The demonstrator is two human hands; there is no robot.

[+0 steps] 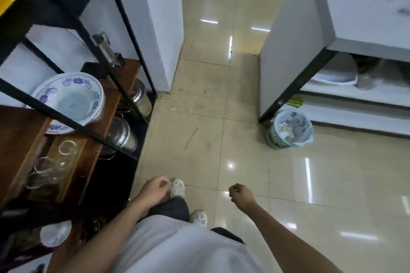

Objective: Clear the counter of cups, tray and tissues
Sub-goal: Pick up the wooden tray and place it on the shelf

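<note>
Cups (55,162) lie on a tray (66,182) in the rack (124,13), near the left hand (155,188). It and the right hand (240,195) hang loosely curled, holding nothing. Best next, I think: walk to the counter (366,6) and check it well.

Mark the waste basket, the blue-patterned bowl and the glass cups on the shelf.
waste basket (274,138): head view, on its green mesh wall.
blue-patterned bowl (67,97): head view, on its inner bottom.
glass cups (66,148): head view, on the mouth of the farthest cup.
</note>
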